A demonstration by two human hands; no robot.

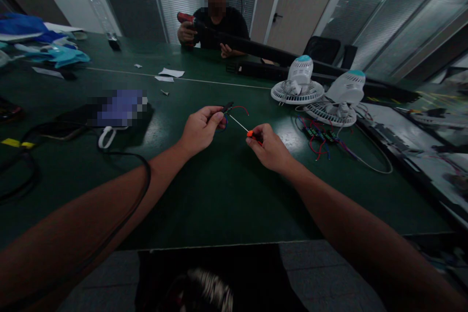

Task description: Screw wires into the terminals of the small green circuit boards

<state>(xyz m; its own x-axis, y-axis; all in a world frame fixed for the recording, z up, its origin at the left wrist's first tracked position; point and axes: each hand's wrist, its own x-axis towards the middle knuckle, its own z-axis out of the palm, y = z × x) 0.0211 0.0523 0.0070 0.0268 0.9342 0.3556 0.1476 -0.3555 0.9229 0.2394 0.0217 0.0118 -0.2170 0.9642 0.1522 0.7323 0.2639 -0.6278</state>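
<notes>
Between the thumb and fingers of my left hand point(203, 129) is a small black wired module point(228, 107). A red wire point(241, 107) curves out of its far side, and blue wire shows below my fingers. My right hand point(272, 148) is closed round the orange-and-black handle of a screwdriver point(239, 124). Its thin metal shaft points up and left, with the tip at or very near the module; whether it touches I cannot tell. Both hands are held over the green table point(219, 195).
Two white fan heads point(298, 83) rest at the right, beside several wired circuit boards point(321, 132). A black cable point(146, 175) crosses my left forearm. A phone-like device point(119, 107) lies left. Across the table, a person point(219, 24) holds a red-and-black power tool point(185, 18).
</notes>
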